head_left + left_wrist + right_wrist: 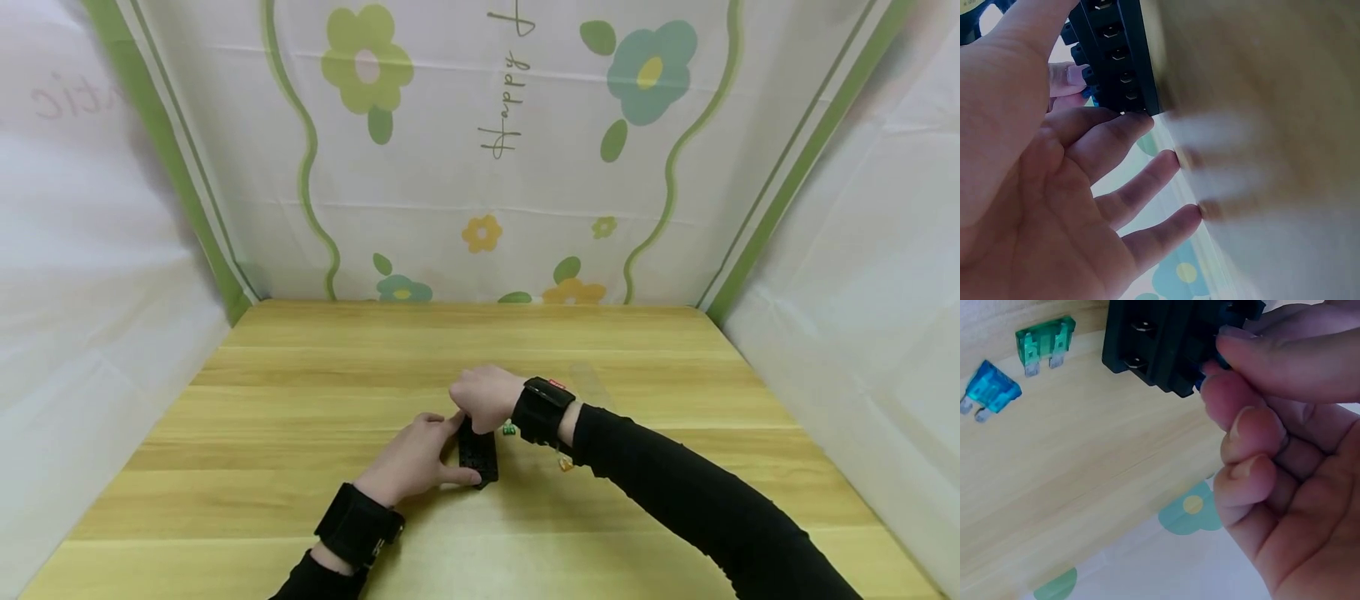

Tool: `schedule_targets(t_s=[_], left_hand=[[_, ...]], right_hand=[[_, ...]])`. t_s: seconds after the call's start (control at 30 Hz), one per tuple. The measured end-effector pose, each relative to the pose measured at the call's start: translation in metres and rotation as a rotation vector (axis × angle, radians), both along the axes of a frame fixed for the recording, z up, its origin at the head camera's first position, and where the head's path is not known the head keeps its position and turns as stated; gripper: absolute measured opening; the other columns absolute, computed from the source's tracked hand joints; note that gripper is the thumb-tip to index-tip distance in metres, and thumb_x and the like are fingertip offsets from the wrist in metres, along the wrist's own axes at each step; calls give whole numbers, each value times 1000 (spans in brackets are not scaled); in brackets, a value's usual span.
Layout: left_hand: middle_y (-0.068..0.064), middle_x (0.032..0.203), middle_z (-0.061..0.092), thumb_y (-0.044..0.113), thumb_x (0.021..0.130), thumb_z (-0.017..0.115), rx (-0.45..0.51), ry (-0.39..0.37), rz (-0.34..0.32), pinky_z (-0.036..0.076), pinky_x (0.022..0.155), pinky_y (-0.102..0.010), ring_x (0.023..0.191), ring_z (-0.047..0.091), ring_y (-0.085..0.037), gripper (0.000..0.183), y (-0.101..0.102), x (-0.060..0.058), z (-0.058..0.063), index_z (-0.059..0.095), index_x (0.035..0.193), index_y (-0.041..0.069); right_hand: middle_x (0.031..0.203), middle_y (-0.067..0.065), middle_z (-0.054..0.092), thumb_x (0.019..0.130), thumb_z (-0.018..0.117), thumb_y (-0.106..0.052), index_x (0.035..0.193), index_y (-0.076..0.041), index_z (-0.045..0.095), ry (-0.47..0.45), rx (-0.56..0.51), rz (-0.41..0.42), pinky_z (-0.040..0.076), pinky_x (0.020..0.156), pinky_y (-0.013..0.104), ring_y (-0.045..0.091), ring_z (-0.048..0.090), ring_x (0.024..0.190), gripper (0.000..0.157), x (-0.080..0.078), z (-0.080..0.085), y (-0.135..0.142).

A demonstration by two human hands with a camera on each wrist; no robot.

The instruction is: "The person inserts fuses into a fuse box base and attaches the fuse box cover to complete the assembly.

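A long black fuse block (477, 457) lies on the table between both hands, terminals along its side (1116, 56). My left hand (412, 458) steadies it, thumb at the near end and index finger at the far end; the other fingers rest spread on the tabletop. Over the far end, my right hand (487, 397) pinches a small blue blade fuse (1198, 378) against the block, mostly hidden by thumb and fingertips. Just right of the block lie a green blade fuse (1045, 340) and a loose blue blade fuse (991, 387).
An orange blade fuse (566, 463) lies on the wooden table (225, 467) beneath the right forearm. White cloth with printed flowers (480, 183) hangs behind the table, and plain pale cloth stands at both sides.
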State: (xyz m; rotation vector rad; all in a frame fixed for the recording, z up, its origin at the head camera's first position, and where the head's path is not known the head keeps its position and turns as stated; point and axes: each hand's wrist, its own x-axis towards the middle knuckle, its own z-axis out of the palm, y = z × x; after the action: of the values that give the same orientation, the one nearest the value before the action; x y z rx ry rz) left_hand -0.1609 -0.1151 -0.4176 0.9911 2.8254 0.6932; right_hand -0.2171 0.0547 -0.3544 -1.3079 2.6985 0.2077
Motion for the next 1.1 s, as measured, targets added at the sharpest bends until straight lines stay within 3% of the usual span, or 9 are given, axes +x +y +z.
schedule_targets(t_s=[0.8, 1.1], left_hand=[[-14, 115, 62, 64, 75, 67, -9, -64, -1, 41, 94, -44, 122, 45, -35, 95, -2, -2, 6, 32, 150, 16], [-18, 124, 55, 64, 74, 68, -12, -75, 6, 42, 93, -43, 121, 45, -33, 98, -3, -2, 7, 33, 149, 12]], right_hand=[[57, -5, 12, 80, 56, 4, 60, -18, 25, -61, -89, 8, 10, 53, 26, 11, 7, 56, 44, -6, -5, 3], [55, -5, 15, 85, 68, -5, 54, -18, 31, -218, -153, 10, 16, 54, 24, 13, 10, 57, 50, -8, 1, 14]])
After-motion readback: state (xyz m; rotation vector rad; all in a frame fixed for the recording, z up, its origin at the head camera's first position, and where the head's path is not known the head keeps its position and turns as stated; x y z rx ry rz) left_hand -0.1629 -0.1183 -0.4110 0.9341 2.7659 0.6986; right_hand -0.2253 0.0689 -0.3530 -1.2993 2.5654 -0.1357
